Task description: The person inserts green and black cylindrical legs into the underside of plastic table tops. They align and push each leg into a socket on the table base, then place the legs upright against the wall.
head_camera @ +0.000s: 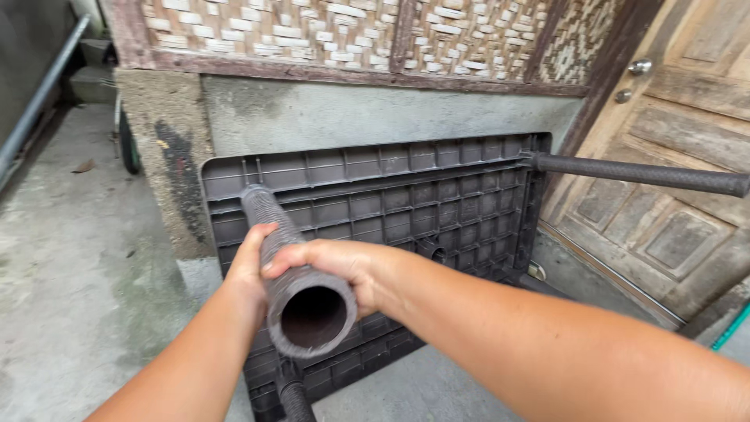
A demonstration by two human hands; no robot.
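I have one view only, from the head camera, looking forward and down from close range. My two forearms enter from the bottom edge and the tube (301, 273) sits nearest the lens. Beyond it stands the grey panel (391, 203) against the wall (375, 113), with the floor (70, 258) at left.
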